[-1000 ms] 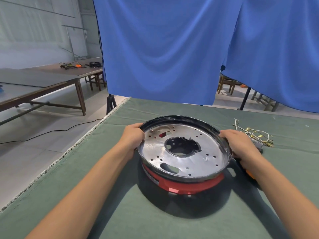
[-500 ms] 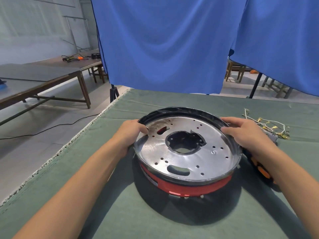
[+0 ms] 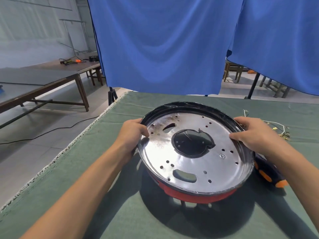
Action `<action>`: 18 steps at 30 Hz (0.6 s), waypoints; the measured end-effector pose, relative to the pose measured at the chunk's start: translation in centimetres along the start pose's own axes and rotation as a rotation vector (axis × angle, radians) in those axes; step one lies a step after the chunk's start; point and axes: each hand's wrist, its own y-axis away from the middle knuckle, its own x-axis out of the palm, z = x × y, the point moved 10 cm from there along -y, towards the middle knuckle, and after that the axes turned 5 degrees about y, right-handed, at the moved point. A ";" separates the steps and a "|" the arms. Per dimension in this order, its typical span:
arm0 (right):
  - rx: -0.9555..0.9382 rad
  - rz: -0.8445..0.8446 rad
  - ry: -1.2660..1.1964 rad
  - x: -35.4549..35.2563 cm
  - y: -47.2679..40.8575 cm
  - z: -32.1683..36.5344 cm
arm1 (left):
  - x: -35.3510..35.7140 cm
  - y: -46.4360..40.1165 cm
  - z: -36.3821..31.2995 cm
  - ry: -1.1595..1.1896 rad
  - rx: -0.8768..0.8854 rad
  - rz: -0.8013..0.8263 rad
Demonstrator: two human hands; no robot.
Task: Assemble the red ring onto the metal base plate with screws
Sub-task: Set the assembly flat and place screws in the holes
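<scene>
My left hand (image 3: 133,133) curls closed on the plate (image 3: 193,152) rim; my right hand (image 3: 255,133) grips the opposite rim, the red ring (image 3: 195,195) underneath between them. It looks tilted: a slip could shift the holes, or knock the screwdriver (image 3: 269,175) under my right wrist

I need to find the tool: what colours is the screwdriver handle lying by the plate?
Black with orange patches, on the screwdriver handle in the head view.
</scene>
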 end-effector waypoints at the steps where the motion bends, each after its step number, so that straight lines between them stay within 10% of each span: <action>1: -0.001 -0.001 -0.005 0.0 0.0 -0.1 | 0.2 0.0 0.0 0.004 0.002 0.007; 9: 0.079 -0.306 -0.024 -1.9 -0.3 -2.0 | -0.7 -0.4 2.4 0.083 -0.093 -0.115; 13: -0.236 -0.385 0.123 -3.5 2.3 3.9 | -1.0 -0.3 2.5 0.082 -0.090 -0.191; 18: -0.584 0.204 -0.009 3.6 8.4 12.6 | -1.9 -0.3 2.2 0.090 -0.113 -0.262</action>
